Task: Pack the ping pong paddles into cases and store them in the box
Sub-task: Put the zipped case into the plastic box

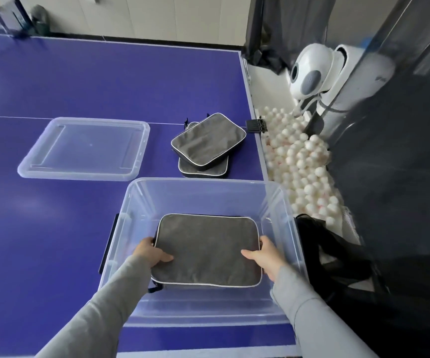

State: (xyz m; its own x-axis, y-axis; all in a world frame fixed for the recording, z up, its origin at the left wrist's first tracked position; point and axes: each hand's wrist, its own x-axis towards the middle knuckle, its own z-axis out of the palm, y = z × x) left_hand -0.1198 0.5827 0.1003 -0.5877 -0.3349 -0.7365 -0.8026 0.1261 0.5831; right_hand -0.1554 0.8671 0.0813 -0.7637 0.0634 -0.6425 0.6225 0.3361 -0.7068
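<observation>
Paddle case (206,250) sits low inside my clear box (283,202), my left hand (150,254) and right hand (265,255) gripping its sides. Two more cases (207,143) wait on the table (79,81); lid (84,148) off.

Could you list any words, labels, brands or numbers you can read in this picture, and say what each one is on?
None can be read.
Grey case held in the clear box: no print shows.
Two stacked cases on the table: no print shows.
Lid: plain.
White ball machine: a faint mark, too blurred to read.
</observation>
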